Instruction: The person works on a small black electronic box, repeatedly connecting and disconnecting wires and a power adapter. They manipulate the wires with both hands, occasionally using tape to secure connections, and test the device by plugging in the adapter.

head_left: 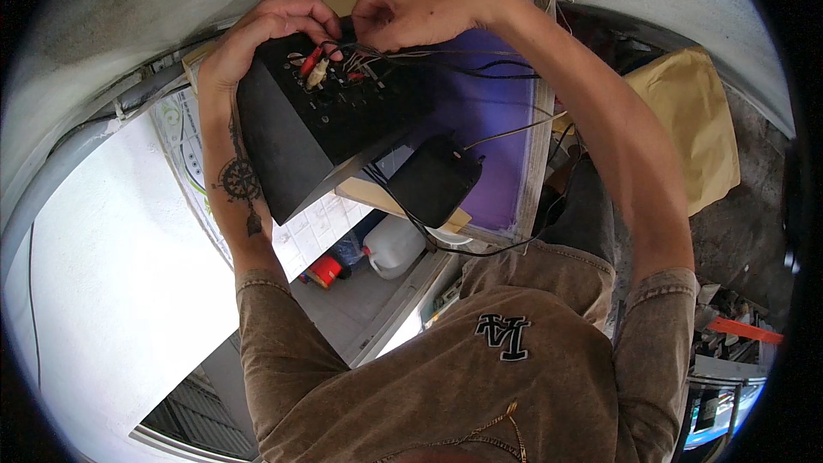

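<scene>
A black box-shaped unit (296, 133), which looks like a speaker, stands tilted below my hands, its panel of small fittings facing up. My left hand (279, 24) is at its far left corner, fingers curled in beside the red connector (312, 62) and pale plug (318, 74). To the right, my right hand (424, 10) is closed in a pinch over the panel's far edge. Whatever either set of fingertips holds is hidden or too small to name. Thin black cables (489, 64) run rightward from beneath my right hand.
A smaller black device (435, 178) with cables lies nearer me on the purple surface (506, 180), which has a worn wooden edge. Lower down are a whitish plastic jug (394, 247) and a red round item (324, 271). A brown paper bag (686, 129) is at right.
</scene>
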{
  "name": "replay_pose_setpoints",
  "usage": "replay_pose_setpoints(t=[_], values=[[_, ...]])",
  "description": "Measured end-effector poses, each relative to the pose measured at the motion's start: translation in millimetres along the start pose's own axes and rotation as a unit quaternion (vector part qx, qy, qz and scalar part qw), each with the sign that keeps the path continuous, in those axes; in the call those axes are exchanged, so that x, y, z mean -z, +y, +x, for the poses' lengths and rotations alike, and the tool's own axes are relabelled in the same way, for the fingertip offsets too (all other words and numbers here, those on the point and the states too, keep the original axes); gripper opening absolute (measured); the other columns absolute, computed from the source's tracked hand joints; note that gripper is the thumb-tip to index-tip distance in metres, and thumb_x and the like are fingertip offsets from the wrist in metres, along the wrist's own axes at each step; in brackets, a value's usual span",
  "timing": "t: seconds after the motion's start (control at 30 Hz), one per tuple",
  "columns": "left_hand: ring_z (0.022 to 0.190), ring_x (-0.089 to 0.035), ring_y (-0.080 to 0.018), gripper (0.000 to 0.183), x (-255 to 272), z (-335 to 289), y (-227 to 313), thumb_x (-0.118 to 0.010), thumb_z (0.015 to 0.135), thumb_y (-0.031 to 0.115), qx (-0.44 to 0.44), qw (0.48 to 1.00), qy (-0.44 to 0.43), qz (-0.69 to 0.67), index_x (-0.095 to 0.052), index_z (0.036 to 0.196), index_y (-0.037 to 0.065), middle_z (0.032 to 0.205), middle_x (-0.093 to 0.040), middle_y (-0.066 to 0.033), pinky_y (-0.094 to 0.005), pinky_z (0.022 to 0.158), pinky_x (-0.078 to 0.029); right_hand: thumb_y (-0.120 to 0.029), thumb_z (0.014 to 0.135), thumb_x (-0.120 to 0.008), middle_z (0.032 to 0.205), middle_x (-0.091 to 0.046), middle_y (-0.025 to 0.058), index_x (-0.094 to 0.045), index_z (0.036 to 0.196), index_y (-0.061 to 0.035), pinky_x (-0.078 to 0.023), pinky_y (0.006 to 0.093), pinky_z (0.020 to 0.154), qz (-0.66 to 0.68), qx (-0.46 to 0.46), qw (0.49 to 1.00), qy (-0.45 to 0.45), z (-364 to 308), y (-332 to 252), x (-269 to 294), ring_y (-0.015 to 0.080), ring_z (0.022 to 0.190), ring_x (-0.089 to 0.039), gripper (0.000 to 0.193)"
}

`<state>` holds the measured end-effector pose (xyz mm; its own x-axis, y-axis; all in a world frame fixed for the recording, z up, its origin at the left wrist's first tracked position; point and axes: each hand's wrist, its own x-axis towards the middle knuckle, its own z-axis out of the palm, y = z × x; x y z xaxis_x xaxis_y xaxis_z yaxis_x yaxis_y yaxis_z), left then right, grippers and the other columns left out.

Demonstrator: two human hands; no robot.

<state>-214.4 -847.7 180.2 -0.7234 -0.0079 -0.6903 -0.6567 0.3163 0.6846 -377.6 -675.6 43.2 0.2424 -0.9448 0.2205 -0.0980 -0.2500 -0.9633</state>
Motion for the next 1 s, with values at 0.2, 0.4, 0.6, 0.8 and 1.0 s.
replay_pose_setpoints(t=[0.2,0.4,0.6,0.8,1.0], values=[[0.101,-0.070,-0.0188,0.055,2.8,-0.8,1.1,-0.054,0.085,0.038,0.014,1.000,-0.013,-0.002,-0.067,0.110,-0.008,0.107,-0.071,-0.0137,-0.0270,0.095,-0.049,-0.029,0.084,-0.070,0.068,-0.068,-0.0003,-0.079,0.082,-0.0060,-0.047,0.0290,0.059,0.072,-0.041,0.996,0.018,-7.6,-1.4,-2.9,0.0103,0.062,-0.060,0.025],[0.101,-0.070,-0.0192,0.053,0.1,0.2,3.2,-0.052,0.087,0.038,-0.011,1.000,-0.004,0.028,-0.068,0.109,-0.008,0.105,-0.071,-0.0138,-0.0281,0.095,-0.049,-0.026,0.084,-0.072,0.070,-0.070,0.0004,-0.079,0.084,-0.0025,-0.049,0.0284,0.059,0.095,-0.044,0.994,0.029,-2.8,5.5,-6.2,0.0093,0.064,-0.062,0.024],[0.101,-0.071,-0.0208,0.052,-2.3,-2.4,6.4,-0.052,0.087,0.037,0.003,1.000,0.007,0.018,-0.068,0.109,-0.008,0.106,-0.071,-0.0142,-0.0293,0.095,-0.050,-0.023,0.085,-0.071,0.078,-0.073,0.0036,-0.079,0.095,-0.0003,-0.052,0.0286,0.065,0.069,0.011,0.997,0.018,2.1,9.5,-6.2,0.0111,0.070,-0.065,0.026],[0.101,-0.072,-0.0213,0.051,-0.8,-1.7,6.1,-0.052,0.087,0.036,-0.005,1.000,0.001,0.024,-0.068,0.109,-0.008,0.105,-0.072,-0.0156,-0.0291,0.095,-0.050,-0.026,0.085,-0.067,0.077,-0.071,0.0048,-0.077,0.091,0.0004,-0.052,0.0329,0.069,0.019,-0.013,0.999,0.041,0.5,8.3,-7.4,0.0164,0.071,-0.065,0.029],[0.100,-0.072,-0.0210,0.052,3.8,1.0,3.2,-0.053,0.087,0.037,-0.009,0.999,-0.021,0.029,-0.068,0.108,-0.008,0.104,-0.072,-0.0151,-0.0290,0.094,-0.050,-0.026,0.088,-0.063,0.072,-0.065,0.0042,-0.072,0.083,0.0009,-0.048,0.0350,0.064,-0.004,0.010,1.000,-0.008,6.0,8.3,-6.3,0.0167,0.066,-0.058,0.029]])
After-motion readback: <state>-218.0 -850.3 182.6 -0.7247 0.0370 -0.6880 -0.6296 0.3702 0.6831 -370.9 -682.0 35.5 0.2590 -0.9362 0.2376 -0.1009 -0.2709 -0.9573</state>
